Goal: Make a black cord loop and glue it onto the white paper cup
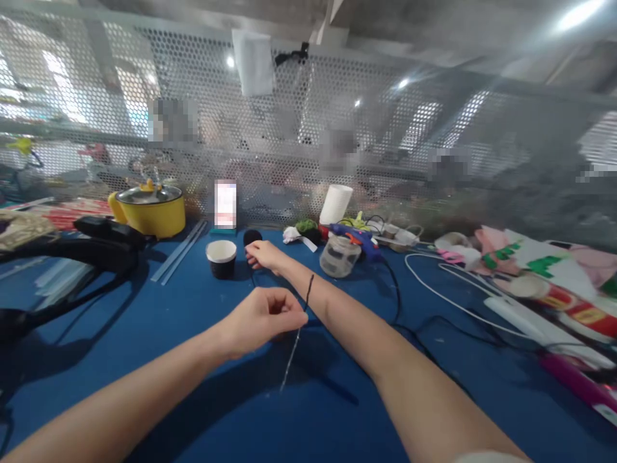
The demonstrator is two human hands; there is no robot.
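My left hand point(265, 319) is closed in a pinch around a thin wire point(290, 361). The wire slants upright, dark at its upper end and paler, speckled grey below the fingers. Farther out, my right hand point(263, 254) reaches across to a ball of black yarn point(252, 238), its curled fingers at the ball's near side. A dark strand hangs just below those fingertips, and they appear closed on it. Left of the ball stands a paper cup point(222, 258), white inside with a black lower part.
A yellow pot point(154, 211) with a glass lid, clear sticks point(179, 252) and a lit phone point(225, 206) stand at the back left. A blue glue gun point(359, 241) rests on a clear jar point(339, 257). Cables point(398, 292) and a black stand point(96, 247) flank the blue table.
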